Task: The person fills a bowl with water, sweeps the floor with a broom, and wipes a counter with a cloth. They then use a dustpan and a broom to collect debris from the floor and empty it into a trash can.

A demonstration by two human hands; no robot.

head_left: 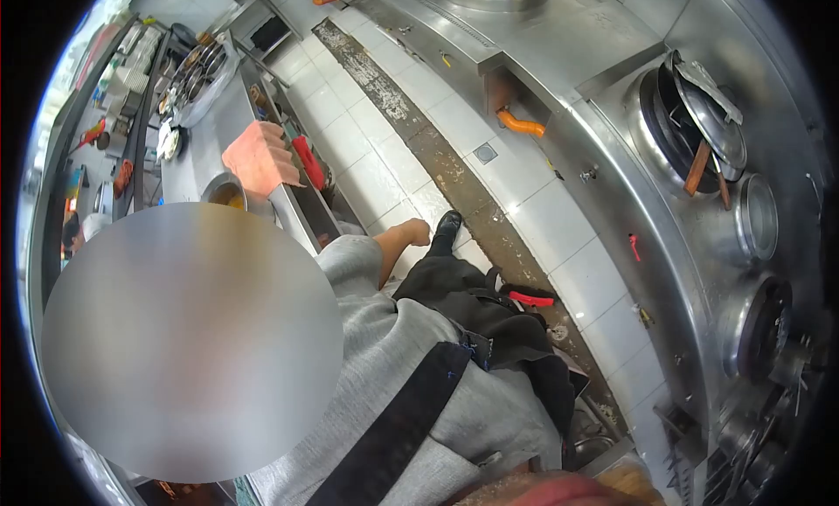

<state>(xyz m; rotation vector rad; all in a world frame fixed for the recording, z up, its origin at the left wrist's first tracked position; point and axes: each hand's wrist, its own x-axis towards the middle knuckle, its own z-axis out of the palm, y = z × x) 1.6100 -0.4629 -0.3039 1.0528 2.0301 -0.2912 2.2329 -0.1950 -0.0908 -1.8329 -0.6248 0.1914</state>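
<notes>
Neither my left hand nor my right hand can be made out. At the bottom edge a blurred strip of skin and something red (pixel 581 490) are cut off, and I cannot tell what they are. A co-worker in a grey shirt (pixel 384 366) and black apron (pixel 472 309) fills the lower middle, with the face blurred out. The co-worker's hand (pixel 418 232) hangs beside a counter, fingers curled; nothing shows in it. A pink cloth (pixel 260 159) lies on the counter edge, near a round metal pot (pixel 225 191) with yellowish contents.
Along the right runs a steel cooking counter (pixel 603 187) with a wok and lids (pixel 699 126), a round metal pan (pixel 756 218) and orange pipe (pixel 522 124). White floor tiles (pixel 350 139) lie between the counters. Shelves with dishes (pixel 131 73) stand at the upper left.
</notes>
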